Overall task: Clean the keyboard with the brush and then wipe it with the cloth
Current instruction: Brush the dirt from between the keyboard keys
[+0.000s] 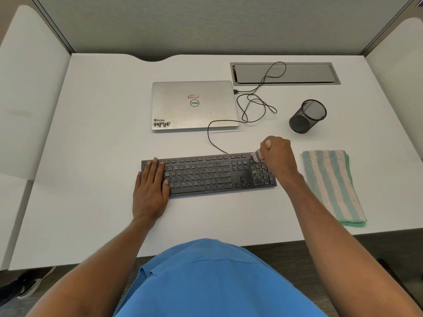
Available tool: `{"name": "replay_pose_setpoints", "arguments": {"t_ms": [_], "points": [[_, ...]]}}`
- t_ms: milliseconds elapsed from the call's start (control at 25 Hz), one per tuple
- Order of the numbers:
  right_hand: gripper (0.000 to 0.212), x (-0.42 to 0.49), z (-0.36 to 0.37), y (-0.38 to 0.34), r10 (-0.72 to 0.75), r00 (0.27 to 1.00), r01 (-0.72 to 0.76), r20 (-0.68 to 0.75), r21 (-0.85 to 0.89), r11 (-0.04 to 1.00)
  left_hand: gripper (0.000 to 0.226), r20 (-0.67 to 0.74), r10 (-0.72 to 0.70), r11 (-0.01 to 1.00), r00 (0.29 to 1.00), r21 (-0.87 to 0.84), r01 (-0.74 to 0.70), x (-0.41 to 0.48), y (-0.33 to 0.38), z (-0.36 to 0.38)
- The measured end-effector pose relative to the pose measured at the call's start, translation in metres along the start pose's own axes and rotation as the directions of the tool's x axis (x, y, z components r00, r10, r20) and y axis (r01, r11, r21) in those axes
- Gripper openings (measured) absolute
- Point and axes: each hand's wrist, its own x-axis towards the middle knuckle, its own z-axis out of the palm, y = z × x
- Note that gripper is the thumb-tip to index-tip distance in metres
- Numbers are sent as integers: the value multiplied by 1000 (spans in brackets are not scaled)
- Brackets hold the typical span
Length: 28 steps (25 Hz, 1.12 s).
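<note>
The black keyboard (206, 175) lies on the white desk (91, 133), right in front of the person. Its long side runs from left to right, and its keys face up.

The left hand (150, 188) lies flat on the left end of the keyboard. Its fingers (155, 167) are straight and rest on the keys.

The right hand (278, 156) is at the far right corner of the keyboard. Its fingers are curled tight round a small pale brush (255, 156). The brush leans, and its low end points left and down onto the top keys by the number pad.

The striped cloth (332, 186) lies folded just to the right of the keyboard, not touching it. Its long side runs from far to near.

Behind the keyboard are a shut laptop (194, 105), a loopy black cable (251, 104) and a black mesh cup (307, 116).
</note>
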Motion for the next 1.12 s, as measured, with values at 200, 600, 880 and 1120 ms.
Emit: {"name": "replay_pose_setpoints", "arguments": {"t_ms": [200,600,880,1120], "points": [[26,6,-9,0,-29,998,25,-62,-67,997,62,3,-3,1000,1000,-1,3,0,0,0],[25,8,-13,-2,-12,1000,12,1,-143,990,62,0,-7,1000,1000,-5,7,-1,1,-2],[24,6,-10,-3,-21,999,19,-38,-63,998,63,-5,-3,1000,1000,-3,3,-1,2,-2],[26,9,-16,-5,-7,999,1,-40,-130,992,63,-5,0,1000,1000,-1,0,0,1,-1]]}}
